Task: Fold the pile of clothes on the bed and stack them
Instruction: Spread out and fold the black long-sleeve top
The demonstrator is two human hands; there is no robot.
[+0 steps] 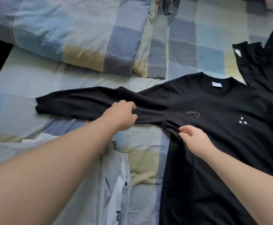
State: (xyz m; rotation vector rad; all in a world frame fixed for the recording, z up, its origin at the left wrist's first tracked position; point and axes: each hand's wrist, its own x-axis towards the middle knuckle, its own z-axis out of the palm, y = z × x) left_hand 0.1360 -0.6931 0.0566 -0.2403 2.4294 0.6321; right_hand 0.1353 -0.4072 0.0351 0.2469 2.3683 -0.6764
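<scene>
From the head camera, the only view I have, I see the black T-shirt [213,109] spread front-up across the checked bedsheet [19,88]. Its collar points away from me and its hem runs off the bottom edge of the picture. A pale neck label [216,84] shows inside the collar. On the chest I can make out a thin pink stitched outline [192,114] and 3 small white letters [243,120].

The shirt's sleeve [71,103] is stretched out to my left and lies flat on the sheet. The left hand [122,116] grips this sleeve about halfway along, with the fingers curled over the top and the cloth bunched under them. The right hand [195,140] is at the underarm, where the thumb and forefinger are drawn together, pinching a gather of wrinkled cloth.

A white garment [116,184] lies crumpled on the sheet below the left forearm, just beside the shirt's side edge. A second black garment [268,65] lies at the far right and touches the shirt's shoulder. A checked pillow [67,34] sits at the far left, beyond the sleeve.
</scene>
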